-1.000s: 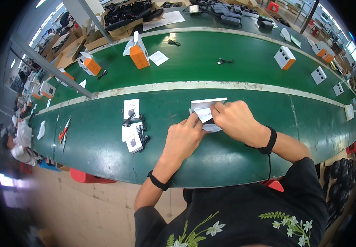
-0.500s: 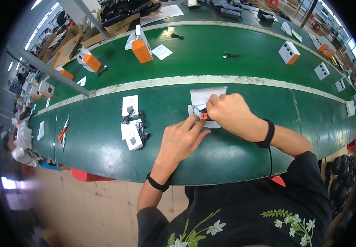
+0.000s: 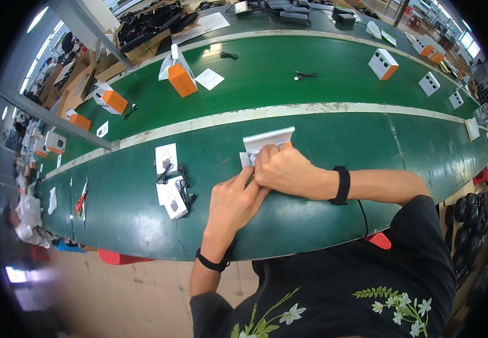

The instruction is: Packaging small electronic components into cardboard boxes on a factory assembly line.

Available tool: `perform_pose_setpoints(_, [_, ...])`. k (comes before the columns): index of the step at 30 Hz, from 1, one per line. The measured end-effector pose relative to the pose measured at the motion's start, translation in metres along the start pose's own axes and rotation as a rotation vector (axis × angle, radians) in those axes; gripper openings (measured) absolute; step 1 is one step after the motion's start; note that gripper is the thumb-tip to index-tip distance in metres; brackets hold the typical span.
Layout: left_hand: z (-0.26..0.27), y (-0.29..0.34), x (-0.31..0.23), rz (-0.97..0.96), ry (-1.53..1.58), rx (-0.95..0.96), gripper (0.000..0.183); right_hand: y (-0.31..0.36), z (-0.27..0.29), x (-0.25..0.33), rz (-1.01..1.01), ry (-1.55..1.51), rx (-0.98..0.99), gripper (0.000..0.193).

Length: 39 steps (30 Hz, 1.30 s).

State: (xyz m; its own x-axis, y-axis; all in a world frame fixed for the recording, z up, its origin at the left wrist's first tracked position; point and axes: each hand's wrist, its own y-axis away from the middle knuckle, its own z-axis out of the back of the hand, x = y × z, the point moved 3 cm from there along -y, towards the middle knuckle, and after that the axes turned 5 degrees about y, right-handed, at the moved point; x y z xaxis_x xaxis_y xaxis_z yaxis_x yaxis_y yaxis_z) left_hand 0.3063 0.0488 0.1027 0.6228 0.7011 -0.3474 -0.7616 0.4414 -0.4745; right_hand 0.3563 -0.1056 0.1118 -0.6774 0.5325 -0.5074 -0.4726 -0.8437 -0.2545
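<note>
A small white box (image 3: 269,137) with its lid flap raised lies on the green bench before me; a bit of orange shows at its right side. My right hand (image 3: 289,172) is curled over the opening, fingers bent down inside and closed on something hidden beneath them. From the near left, my left hand (image 3: 233,200) grips the box's near side, its fingertips against my right hand. White wrapping (image 3: 253,159) shows at the left of the opening. The small black-and-orange item seen earlier is covered by my hands.
Left of the box lie white printed cartons (image 3: 166,158) with black coiled cables (image 3: 185,194). Red-handled scissors (image 3: 81,203) lie further left. Beyond a pale rail (image 3: 210,118), a green belt (image 3: 255,73) carries orange-and-white boxes (image 3: 182,80), cables and a white card (image 3: 209,79).
My right hand has come down and left, deeper over the box, covering the black-and-orange item. My left hand stays beside it. The whole view has shifted slightly.
</note>
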Motion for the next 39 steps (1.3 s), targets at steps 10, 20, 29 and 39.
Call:
perform_pose_setpoints(10, [0.014,0.002,0.013,0.050,0.063,-0.092,0.020,0.031,-0.011,-0.129,-0.717,-0.683,-0.588,0.015])
perform_pose_setpoints(20, [0.006,0.008,0.018,0.086,0.053,-0.282,0.023,0.081,-0.275,-0.255,-0.691,-0.232,0.216,0.025])
perform_pose_setpoints(29, [0.005,0.011,0.014,-0.063,-0.234,-0.070,0.040,0.045,0.024,-0.047,-0.435,-0.872,-0.517,0.017])
perform_pose_setpoints(39, [0.021,0.030,0.033,-0.060,-0.161,-0.242,0.034,-0.033,0.013,-0.008,-0.124,-0.316,0.154,0.021])
